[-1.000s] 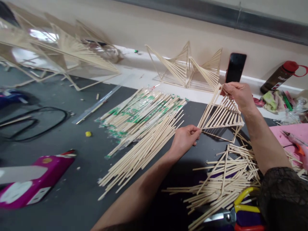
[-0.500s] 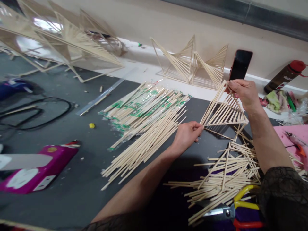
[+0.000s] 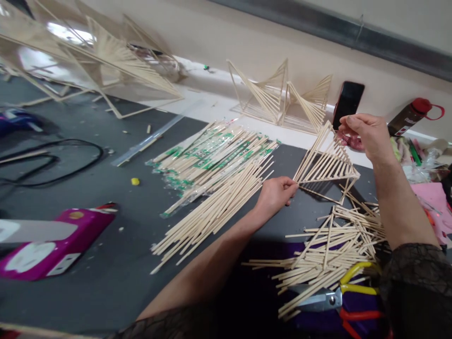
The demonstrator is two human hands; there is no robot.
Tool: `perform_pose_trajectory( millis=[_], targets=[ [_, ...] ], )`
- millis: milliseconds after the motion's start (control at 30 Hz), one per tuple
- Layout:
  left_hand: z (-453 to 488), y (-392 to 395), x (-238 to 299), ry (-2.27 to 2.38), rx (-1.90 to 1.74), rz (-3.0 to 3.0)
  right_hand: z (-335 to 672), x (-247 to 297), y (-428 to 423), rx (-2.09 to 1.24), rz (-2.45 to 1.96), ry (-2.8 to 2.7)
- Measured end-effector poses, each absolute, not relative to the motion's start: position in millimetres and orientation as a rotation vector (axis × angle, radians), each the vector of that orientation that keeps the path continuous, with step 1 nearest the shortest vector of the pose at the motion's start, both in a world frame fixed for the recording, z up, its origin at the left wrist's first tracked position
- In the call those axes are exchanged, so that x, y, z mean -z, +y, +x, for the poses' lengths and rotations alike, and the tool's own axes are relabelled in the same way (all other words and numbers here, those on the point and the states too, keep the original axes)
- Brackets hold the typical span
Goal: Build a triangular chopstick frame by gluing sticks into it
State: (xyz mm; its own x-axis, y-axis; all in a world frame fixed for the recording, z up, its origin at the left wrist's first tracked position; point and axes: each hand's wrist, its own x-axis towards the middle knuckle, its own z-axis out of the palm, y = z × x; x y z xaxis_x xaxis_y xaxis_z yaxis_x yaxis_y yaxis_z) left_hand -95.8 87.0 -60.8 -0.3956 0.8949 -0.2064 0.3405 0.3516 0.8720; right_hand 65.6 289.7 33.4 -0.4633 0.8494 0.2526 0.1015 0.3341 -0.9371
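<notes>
My left hand [image 3: 273, 195] pinches the lower left corner of a small triangular frame of wooden sticks [image 3: 326, 162] that stands tilted on the dark table [image 3: 106, 245]. My right hand [image 3: 367, 134] hovers just right of the frame's top corner, fingers loosely curled and slightly apart, holding nothing. A loose heap of short sticks [image 3: 328, 249] lies under my right forearm. Long bare sticks [image 3: 215, 207] and wrapped chopstick packs [image 3: 208, 157] lie left of my left hand.
Scissors with yellow handles [image 3: 335, 294] lie by the stick heap. A finished stick model [image 3: 282, 96], a black phone [image 3: 348, 103] and a red-capped bottle [image 3: 411, 117] stand along the wall. A magenta box [image 3: 52, 240], a black cable [image 3: 52, 160] and larger stick structures [image 3: 99, 66] are at left.
My right hand has let go of the frame's top corner and moved slightly right. My left hand keeps its grip on the lower corner. The camera view shifted a little.
</notes>
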Motion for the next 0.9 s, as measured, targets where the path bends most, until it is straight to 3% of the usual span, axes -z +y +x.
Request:
perform_pose_trajectory(
  millis=[533, 900],
  targets=[
    [-98, 90, 65, 1.850, -1.009, 1.146, 120, -77, 240, -0.934, -0.948, -1.944],
    [-100, 94, 63, 1.870, -0.933, 1.164, 296, -46, 198, -0.692, -1.456, -1.744]
  ],
)
